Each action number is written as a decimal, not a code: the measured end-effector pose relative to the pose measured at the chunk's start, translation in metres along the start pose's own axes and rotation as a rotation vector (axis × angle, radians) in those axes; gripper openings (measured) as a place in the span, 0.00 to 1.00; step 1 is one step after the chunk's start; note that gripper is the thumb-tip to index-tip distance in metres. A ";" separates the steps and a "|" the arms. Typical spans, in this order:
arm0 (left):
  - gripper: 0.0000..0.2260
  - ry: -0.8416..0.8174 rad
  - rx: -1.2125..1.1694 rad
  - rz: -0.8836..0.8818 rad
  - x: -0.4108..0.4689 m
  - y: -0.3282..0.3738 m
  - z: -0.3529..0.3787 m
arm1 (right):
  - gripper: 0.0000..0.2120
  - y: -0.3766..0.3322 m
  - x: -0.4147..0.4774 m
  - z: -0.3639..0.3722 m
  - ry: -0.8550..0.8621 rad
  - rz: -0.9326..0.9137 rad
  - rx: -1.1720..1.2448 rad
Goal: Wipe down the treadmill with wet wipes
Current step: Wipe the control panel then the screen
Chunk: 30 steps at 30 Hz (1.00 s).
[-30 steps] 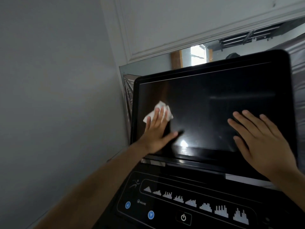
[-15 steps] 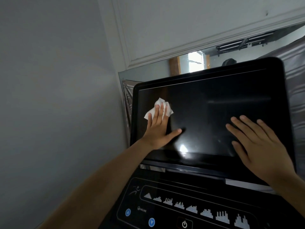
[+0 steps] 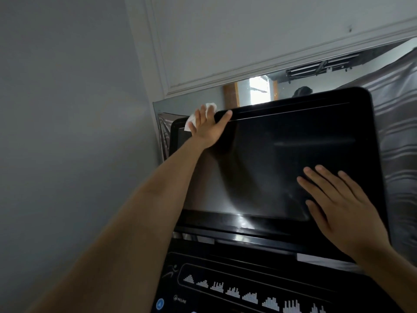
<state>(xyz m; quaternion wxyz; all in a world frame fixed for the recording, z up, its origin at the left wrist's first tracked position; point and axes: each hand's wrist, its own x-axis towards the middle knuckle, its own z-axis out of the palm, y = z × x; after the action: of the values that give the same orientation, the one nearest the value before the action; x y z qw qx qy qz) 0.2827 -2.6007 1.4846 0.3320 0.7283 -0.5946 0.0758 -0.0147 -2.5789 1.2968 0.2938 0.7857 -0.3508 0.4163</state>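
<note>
The treadmill's black screen fills the middle of the view, tilted slightly. My left hand lies flat at the screen's top left corner, fingers straight, pressing a crumpled white wet wipe against the bezel; the thumb reaches along the top edge. Most of the wipe is hidden under the fingers. My right hand rests flat with spread fingers on the lower right of the screen. A damp streak shows across the left part of the glass.
Below the screen is the black control panel with white program icons and a blue arrow button. A mirror and wrinkled plastic sheeting stand behind the screen. A grey wall is at the left.
My left hand has slid the wipe up from the screen's middle left to its top left corner. My right hand has stayed flat on the lower right. The camera view has tilted.
</note>
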 end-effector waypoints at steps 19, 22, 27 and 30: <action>0.36 0.012 0.004 -0.076 -0.037 -0.046 0.014 | 0.25 -0.001 0.000 -0.004 -0.025 0.006 0.008; 0.36 0.001 0.046 -0.095 -0.013 -0.039 0.000 | 0.25 0.000 0.000 -0.003 -0.032 0.006 0.008; 0.36 0.010 0.050 -0.068 -0.012 -0.039 -0.006 | 0.25 -0.001 0.000 -0.003 -0.038 0.004 0.001; 0.38 0.009 0.078 -0.016 -0.028 -0.046 0.003 | 0.26 0.000 -0.001 -0.003 -0.032 0.007 0.002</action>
<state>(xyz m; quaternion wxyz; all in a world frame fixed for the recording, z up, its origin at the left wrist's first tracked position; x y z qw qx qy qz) 0.3162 -2.5764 1.4502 0.3066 0.7451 -0.5838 0.0996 -0.0160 -2.5761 1.2978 0.2859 0.7913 -0.3576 0.4052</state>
